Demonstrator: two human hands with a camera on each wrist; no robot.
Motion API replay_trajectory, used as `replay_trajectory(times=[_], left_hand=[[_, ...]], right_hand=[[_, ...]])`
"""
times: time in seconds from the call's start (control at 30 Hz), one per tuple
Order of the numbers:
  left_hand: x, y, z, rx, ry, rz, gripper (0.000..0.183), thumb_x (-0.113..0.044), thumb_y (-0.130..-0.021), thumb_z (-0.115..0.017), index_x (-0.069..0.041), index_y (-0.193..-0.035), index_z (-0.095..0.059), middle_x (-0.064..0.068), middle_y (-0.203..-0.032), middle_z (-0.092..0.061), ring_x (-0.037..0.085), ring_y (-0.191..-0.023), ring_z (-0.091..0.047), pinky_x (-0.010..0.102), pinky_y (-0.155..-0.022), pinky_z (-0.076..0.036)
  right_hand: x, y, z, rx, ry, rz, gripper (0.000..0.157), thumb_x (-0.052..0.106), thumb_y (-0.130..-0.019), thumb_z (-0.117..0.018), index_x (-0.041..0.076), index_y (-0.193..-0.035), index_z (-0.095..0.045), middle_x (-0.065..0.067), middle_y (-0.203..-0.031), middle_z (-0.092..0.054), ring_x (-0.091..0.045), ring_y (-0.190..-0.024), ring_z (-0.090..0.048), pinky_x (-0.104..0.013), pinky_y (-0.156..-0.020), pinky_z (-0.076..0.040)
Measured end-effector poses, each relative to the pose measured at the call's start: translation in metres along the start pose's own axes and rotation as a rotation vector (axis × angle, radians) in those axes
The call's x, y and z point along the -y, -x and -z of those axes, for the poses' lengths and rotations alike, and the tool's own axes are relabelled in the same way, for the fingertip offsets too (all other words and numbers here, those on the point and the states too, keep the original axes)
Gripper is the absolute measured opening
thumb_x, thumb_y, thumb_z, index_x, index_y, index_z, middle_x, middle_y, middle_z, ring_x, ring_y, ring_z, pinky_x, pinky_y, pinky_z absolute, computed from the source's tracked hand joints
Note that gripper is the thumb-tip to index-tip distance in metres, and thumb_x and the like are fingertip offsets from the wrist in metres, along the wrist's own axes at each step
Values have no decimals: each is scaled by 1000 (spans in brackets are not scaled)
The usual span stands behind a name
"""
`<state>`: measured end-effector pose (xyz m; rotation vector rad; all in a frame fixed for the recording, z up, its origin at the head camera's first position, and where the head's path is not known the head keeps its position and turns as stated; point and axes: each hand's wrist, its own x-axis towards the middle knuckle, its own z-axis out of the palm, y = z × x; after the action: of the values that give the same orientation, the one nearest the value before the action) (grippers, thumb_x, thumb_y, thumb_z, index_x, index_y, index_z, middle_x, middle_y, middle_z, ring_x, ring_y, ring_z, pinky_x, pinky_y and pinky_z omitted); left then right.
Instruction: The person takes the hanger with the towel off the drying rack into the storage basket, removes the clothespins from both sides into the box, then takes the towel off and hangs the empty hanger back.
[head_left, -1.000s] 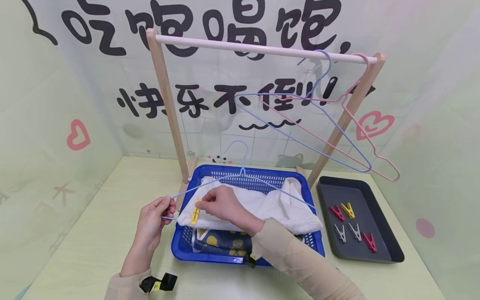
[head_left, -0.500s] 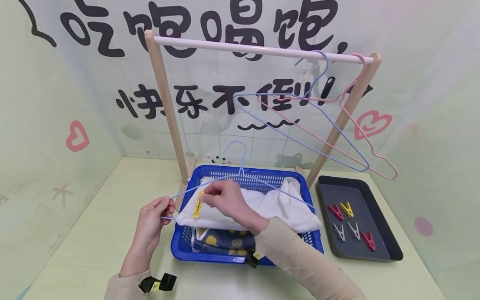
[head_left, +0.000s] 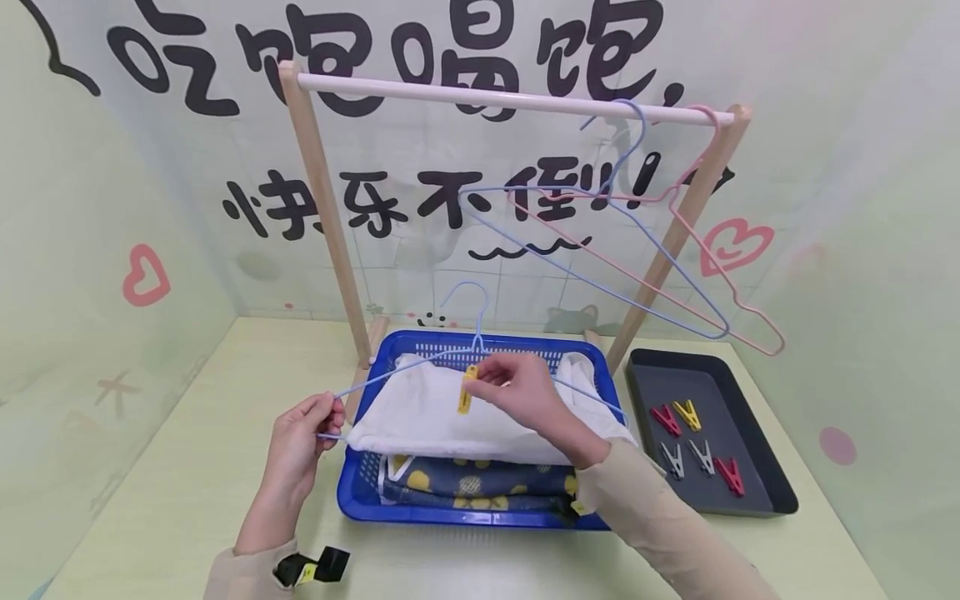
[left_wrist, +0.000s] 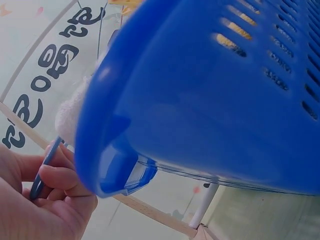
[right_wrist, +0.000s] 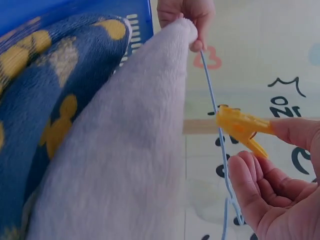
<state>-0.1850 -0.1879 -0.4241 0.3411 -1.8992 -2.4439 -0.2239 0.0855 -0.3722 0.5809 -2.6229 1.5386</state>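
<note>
My left hand grips the left end of a light blue wire hanger, held tilted over the blue basket. A white towel lies over the hanger's lower bar, its edge close to those fingers. Between thumb and fingers, my right hand pinches a yellow clothespin above the towel's middle. In the right wrist view the clothespin appears apart from the towel. The left wrist view has the hanger's corner between the left fingers. Below the towel, a navy cloth with yellow patterns lies folded in the basket.
A wooden rack with a white rod stands behind, carrying a blue hanger and a pink hanger on its right side. To the right, a dark grey tray holds red, yellow and grey clothespins.
My right hand, still holding the yellow clothespin, has moved right from the towel's left end to its middle. The left hand keeps its grip on the hanger. The view has shifted slightly.
</note>
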Motion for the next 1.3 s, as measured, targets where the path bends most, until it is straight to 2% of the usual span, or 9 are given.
replay_trajectory(times=[0.13,0.27,0.5,0.67,0.87,1.1,1.3], left_hand=[[0,0,0,3,2,1,38,-18,-100,-45,-20,-68,-64,-6,-62,-55,3,-55,-49,14,-47,-36],[0,0,0,5,11,-4,37,-18,-100,-45,-19,-68,-64,-6,-62,-55,3,-54,-49,14,-46,-36],[0,1,0,14,21,-12,36,-18,-100,-46,-19,-68,-64,-6,-62,-55,3,-54,-50,14,-46,-36],[0,0,0,20,24,-20,36,-17,-100,-45,-18,-69,-64,-6,-62,-55,3,-54,-50,14,-46,-36],[1,-2,0,24,26,-21,36,-19,-100,-46,-18,-69,-64,-6,-62,-55,3,-54,-50,14,-46,-36],[1,-2,0,29,36,-22,34,-19,-100,-46,-16,-71,-64,-6,-62,-55,3,-54,-50,14,-46,-36],[0,-2,0,24,29,-16,34,-19,-100,-46,-16,-71,-64,-6,-63,-55,3,-55,-50,14,-46,-36]], right_hand=[[-7,8,18,-26,19,-10,14,13,-77,-76,3,-81,-68,-3,-74,-66,-13,-67,-60,-25,-60,-50],[-15,20,43,-55,39,-54,16,14,-79,-76,3,-85,-67,-4,-78,-66,-15,-69,-61,-26,-62,-51],[-35,51,92,-165,91,-133,19,15,-83,-72,1,-91,-64,-7,-80,-65,-16,-69,-58,-21,-60,-49],[-54,71,114,-261,183,-186,17,14,-85,-70,0,-93,-63,-8,-79,-62,-13,-66,-55,-20,-57,-47],[-90,91,143,-350,315,-272,26,22,-86,-69,-2,-93,-63,-9,-78,-62,-10,-64,-53,-20,-53,-45],[-145,116,177,-368,415,-428,31,24,-87,-67,-6,-92,-60,-7,-75,-60,-11,-62,-49,-23,-49,-41],[-176,124,194,-367,448,-488,29,17,-86,-68,-10,-92,-59,-10,-72,-59,-15,-61,-48,-26,-49,-39]])
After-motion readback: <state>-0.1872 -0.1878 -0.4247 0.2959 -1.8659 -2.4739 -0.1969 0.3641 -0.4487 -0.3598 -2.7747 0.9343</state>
